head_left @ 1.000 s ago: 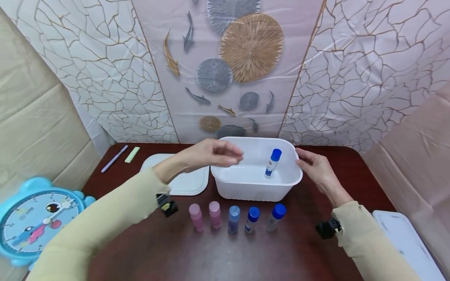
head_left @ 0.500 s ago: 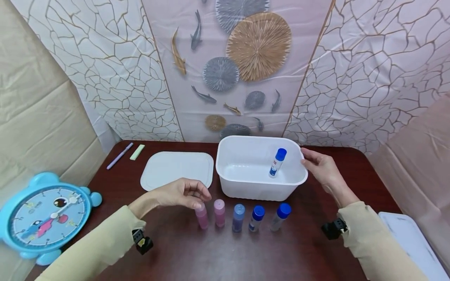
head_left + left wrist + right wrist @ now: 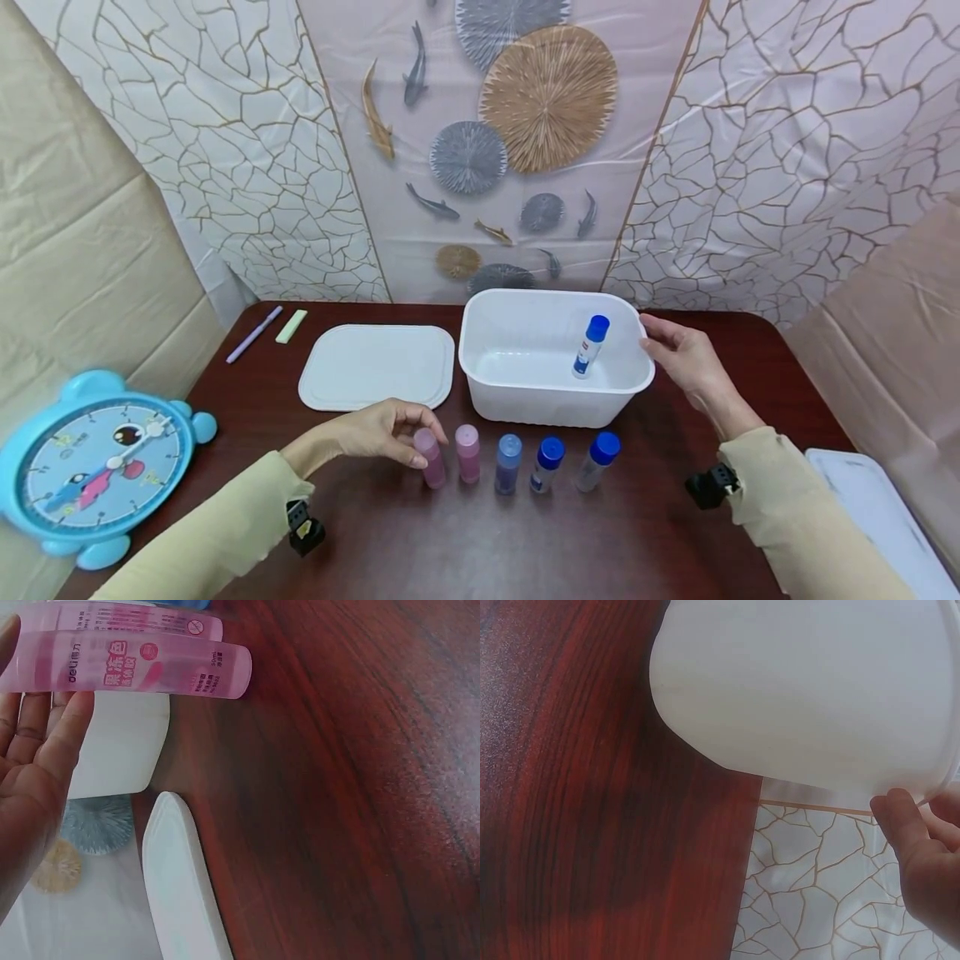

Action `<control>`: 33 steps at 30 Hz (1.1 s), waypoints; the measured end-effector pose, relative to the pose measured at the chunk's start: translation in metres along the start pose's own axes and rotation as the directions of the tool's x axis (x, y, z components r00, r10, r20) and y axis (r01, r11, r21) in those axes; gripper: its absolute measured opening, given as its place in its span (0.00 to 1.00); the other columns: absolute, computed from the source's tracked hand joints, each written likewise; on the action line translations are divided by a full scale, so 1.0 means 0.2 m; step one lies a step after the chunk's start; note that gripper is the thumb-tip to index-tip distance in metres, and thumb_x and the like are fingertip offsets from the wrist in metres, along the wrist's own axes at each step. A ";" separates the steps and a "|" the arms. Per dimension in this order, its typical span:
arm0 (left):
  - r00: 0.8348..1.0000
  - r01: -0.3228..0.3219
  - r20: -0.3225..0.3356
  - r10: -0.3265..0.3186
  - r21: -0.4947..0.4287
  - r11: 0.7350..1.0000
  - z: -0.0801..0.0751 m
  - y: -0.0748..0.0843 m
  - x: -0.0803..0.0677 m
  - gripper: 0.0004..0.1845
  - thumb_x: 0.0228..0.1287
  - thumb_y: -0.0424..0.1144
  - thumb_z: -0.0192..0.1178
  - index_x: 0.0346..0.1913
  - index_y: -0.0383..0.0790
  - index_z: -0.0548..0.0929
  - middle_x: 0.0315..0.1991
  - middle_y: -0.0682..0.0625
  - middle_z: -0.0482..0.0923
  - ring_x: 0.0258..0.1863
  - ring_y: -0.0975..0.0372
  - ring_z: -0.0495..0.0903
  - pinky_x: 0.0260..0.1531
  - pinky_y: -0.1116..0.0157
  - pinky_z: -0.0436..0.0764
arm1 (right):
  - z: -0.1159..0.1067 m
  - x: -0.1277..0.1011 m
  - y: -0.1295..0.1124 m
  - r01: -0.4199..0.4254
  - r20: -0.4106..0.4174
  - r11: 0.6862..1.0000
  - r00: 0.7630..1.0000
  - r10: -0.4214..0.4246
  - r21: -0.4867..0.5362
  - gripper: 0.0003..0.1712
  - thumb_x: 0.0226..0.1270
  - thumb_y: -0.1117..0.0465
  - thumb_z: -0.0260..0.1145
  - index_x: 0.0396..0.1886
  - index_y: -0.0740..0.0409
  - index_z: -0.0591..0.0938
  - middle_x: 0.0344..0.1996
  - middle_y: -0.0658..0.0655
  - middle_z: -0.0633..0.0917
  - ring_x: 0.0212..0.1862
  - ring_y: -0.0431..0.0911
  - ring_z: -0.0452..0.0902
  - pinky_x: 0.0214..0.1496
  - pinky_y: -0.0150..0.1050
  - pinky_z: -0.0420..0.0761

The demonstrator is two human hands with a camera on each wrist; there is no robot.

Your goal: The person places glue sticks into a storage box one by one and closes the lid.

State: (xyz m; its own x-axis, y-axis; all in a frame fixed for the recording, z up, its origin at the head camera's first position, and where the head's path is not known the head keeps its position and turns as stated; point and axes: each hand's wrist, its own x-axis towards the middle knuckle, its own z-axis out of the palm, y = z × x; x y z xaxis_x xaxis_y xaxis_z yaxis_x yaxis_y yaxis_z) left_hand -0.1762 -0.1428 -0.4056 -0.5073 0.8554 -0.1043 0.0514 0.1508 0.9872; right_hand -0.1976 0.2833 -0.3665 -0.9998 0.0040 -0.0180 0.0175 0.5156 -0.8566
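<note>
The left hand has its thumb and fingers bent around the leftmost pink bottle, which stands on the worktop, just beside a second pink bottle. The right hand pinches the white tub at its rim; inside is one blue-capped bottle.

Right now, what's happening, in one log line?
left fingers: around pink bottle; right fingers: holding white tub; in tub: blue-capped bottle

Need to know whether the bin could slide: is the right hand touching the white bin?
Touching: the right wrist view shows the right hand with fingertips against the white bin near its rim.
</note>
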 end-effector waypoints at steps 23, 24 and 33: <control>0.929 -0.019 -0.367 0.039 0.058 0.998 -0.15 0.75 0.52 0.21 0.59 0.29 0.62 0.57 0.33 0.76 0.47 0.42 0.79 0.43 0.60 0.78 0.50 0.62 0.79 | -0.01 0.00 0.01 0.011 0.001 1.000 1.000 -0.011 0.006 0.29 0.72 0.63 0.53 0.69 0.66 0.61 0.64 0.70 0.69 0.60 0.59 0.69 0.45 0.19 0.75; 0.926 -0.014 -0.377 0.026 0.035 0.999 -0.13 0.74 0.58 0.21 0.59 0.28 0.62 0.57 0.32 0.76 0.45 0.43 0.80 0.43 0.61 0.78 0.50 0.63 0.79 | -0.01 0.00 0.01 0.015 0.002 1.000 1.000 -0.015 0.006 0.28 0.72 0.63 0.53 0.69 0.66 0.61 0.64 0.70 0.69 0.59 0.58 0.70 0.44 0.18 0.75; 0.913 0.124 -0.393 -0.113 0.003 0.992 0.04 0.61 0.92 0.21 0.58 0.30 0.65 0.55 0.36 0.79 0.35 0.51 0.78 0.35 0.67 0.76 0.42 0.70 0.81 | -0.01 0.00 0.00 0.020 0.014 1.000 1.000 -0.021 0.015 0.28 0.72 0.64 0.53 0.69 0.67 0.61 0.64 0.71 0.68 0.61 0.60 0.69 0.54 0.33 0.77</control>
State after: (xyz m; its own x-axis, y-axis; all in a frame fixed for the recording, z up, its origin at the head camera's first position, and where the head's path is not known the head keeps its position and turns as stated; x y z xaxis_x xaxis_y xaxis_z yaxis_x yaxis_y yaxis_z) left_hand -0.2555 0.0372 -0.3058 -0.8069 0.5687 -0.1595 -0.0097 0.2572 0.9663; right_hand -0.1980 0.2847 -0.3664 -0.9998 -0.0187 -0.0078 -0.0027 0.5027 -0.8644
